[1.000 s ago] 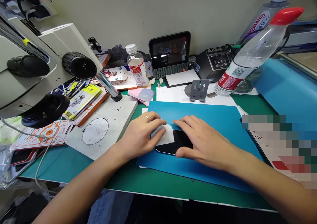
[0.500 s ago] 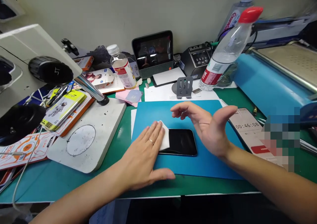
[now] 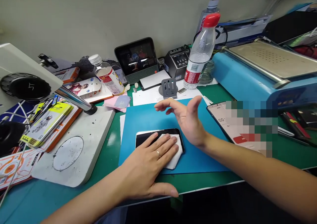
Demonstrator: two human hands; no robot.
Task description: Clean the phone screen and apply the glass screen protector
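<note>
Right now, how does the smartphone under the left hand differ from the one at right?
The dark smartphone shows a black screen; the lit smartphone, a pale display. The dark one lies crosswise, partly under the left hand and white cloth; the lit one slants, apart from them. Both lie face up.

A phone (image 3: pixel 143 139) lies on the mat (image 3: pixel 141 116), a cloth (image 3: pixel 175 158) on its right end, the stand (image 3: pixel 169 88) behind, the microscope base (image 3: pixel 95 138) at left and a second phone (image 3: pixel 229 128) at right.
</note>
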